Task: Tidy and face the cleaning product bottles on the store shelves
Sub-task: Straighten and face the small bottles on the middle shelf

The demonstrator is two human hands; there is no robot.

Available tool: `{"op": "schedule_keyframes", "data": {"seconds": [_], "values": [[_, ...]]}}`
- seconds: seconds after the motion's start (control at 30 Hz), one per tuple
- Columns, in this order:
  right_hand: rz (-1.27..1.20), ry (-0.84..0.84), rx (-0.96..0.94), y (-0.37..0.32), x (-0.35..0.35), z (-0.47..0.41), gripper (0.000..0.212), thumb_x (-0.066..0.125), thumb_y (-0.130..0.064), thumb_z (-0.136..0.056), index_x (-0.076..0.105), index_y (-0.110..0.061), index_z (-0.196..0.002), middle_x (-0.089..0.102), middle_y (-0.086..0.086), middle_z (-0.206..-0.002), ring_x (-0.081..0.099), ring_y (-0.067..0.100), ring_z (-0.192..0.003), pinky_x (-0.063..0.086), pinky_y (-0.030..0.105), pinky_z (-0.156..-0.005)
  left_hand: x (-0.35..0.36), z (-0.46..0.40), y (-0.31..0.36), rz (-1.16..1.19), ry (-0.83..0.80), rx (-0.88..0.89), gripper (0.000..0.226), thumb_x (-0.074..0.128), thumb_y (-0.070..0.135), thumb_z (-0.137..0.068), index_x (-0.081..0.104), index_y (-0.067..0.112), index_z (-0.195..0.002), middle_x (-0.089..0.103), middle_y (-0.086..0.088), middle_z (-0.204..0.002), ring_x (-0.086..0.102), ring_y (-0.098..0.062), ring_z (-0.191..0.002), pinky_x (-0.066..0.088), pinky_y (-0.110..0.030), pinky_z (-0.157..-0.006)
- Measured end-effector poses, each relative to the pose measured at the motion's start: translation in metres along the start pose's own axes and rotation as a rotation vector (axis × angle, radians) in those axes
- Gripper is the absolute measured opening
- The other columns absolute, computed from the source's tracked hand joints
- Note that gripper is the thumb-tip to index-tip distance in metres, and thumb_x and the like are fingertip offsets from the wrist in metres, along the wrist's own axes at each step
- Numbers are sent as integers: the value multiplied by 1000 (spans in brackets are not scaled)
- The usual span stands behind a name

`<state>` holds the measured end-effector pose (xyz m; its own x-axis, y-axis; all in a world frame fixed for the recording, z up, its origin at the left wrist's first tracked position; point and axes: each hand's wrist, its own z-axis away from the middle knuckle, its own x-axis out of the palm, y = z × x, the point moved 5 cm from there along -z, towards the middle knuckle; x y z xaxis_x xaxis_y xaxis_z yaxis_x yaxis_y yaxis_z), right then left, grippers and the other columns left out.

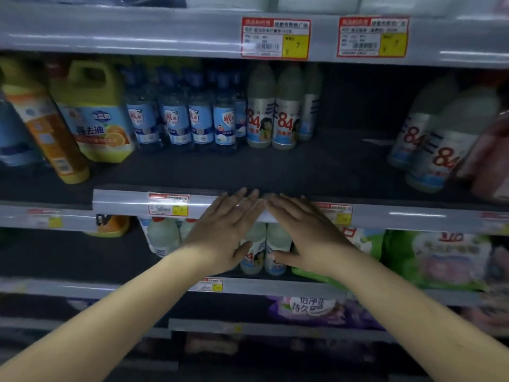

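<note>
My left hand [225, 230] and my right hand [305, 232] are held flat with straight fingers, side by side, in front of the middle shelf's front rail [132, 201], holding nothing. On that dark shelf, white "84" bottles [272, 111] stand at the centre back. Left of them stands a row of several blue-labelled clear bottles [181, 117]. More "84" bottles [432, 139] stand at the right, close to the front edge. A yellow jug [93, 114] and an orange-labelled bottle [46, 128] stand at the left. Behind my hands, further "84" bottles [275, 249] sit on the lower shelf.
A wide bare stretch of dark shelf [344, 150] lies between the centre and right "84" bottles. Price tags [275, 38] hang on the upper rail. Green refill bags [435, 257] fill the lower shelf's right side, purple bags [316, 310] lie lower down. A pink pack [490, 155] sits far right.
</note>
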<state>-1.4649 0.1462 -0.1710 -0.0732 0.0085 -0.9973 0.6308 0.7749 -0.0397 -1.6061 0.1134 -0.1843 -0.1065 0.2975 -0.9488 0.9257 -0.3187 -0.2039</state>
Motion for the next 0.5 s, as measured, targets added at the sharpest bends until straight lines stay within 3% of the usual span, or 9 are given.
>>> {"op": "schedule_keyframes", "data": {"seconds": [0.17, 0.27, 0.37, 0.5], "values": [[-32, 7, -16, -9, 23, 15, 86, 52, -49, -87, -2, -21, -148, -5, -4, -158, -4, 13, -145, -16, 22, -109, 34, 13, 21, 21, 62, 116, 67, 36, 36, -83, 28, 7, -143, 22, -11, -150, 13, -28, -140, 7, -39, -112], [-44, -58, 21, -6, 42, 26, 80, 47, -47, -90, -2, -24, -148, -5, -6, -158, -5, 12, -145, -21, 20, -104, 48, 20, 27, 76, 84, 124, 61, 36, 30, -86, 30, 8, -142, 25, -13, -151, 13, -28, -141, 12, -42, -112], [-44, -84, 71, 2, 60, 36, 74, 41, -50, -92, 1, -25, -148, -1, -5, -158, 1, 13, -145, -14, 23, -105, 63, 24, 34, 101, 77, 131, 58, 36, 30, -86, 32, 10, -141, 32, -11, -149, 21, -25, -139, 22, -45, -114], [-59, -23, 109, 17, 76, 38, 76, 27, -59, -82, 23, -19, -146, 26, 2, -154, 25, 20, -142, 1, 27, -109, 83, 26, 39, 101, 2, 119, 57, 36, 31, -84, 33, 11, -137, 43, -9, -143, 31, -23, -135, 33, -45, -105]]}}
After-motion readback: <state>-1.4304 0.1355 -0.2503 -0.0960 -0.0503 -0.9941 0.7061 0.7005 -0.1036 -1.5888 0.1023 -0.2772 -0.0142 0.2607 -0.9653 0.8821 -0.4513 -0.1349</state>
